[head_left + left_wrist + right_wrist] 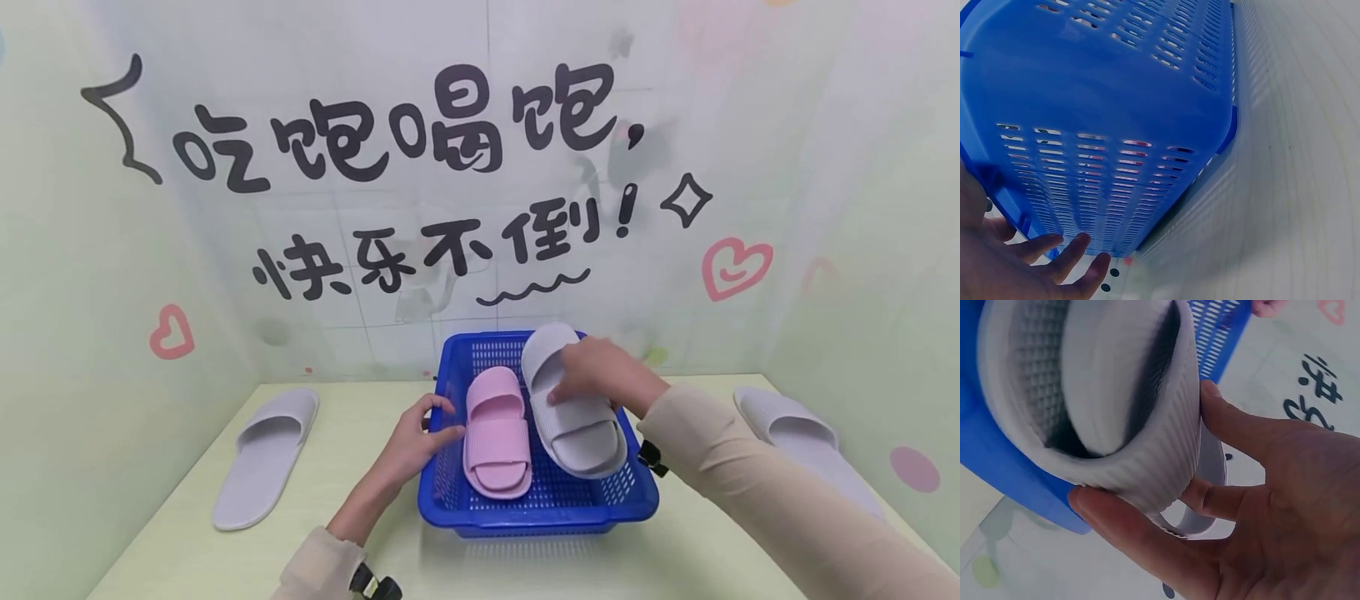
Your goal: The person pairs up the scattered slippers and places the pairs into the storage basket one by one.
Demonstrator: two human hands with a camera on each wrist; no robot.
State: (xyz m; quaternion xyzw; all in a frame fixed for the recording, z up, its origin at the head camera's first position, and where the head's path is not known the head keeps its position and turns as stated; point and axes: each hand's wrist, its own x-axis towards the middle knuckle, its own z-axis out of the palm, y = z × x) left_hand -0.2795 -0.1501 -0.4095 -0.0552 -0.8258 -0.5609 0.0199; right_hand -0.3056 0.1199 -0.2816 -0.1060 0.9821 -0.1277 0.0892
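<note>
From where I stand, the work with the slippers looks part-way along: the pink slipper [497, 437] lies inside the blue basket [540, 518], on its left side, strap toward the near end, while a grey slipper [577, 425] is held at a tilt over the right half. That one does not look fully settled to me, and whether it is on its way in or out I can't tell. Two more pale slippers lie out on the surface [352, 408], so they would be what is left to deal with: the left slipper [258, 479], well apart from the basket, and the right slipper [791, 429], partly hidden by a sleeve. The right hand [603, 372] has a firm grip across the grey strap, thumb on one side and fingers bent round the other; the left hand [412, 437] has a looser grip at the basket's left rim, thumb inside, fingers slightly bent outside. The basket is glossy, plastic by its look, with slotted walls and rounded corners. The slippers are matt and probably soft foam, with rounded ends and finely ribbed straps; the grey one shows a dimpled inner surface and a smooth piece tucked within, perhaps a second slipper.
</note>
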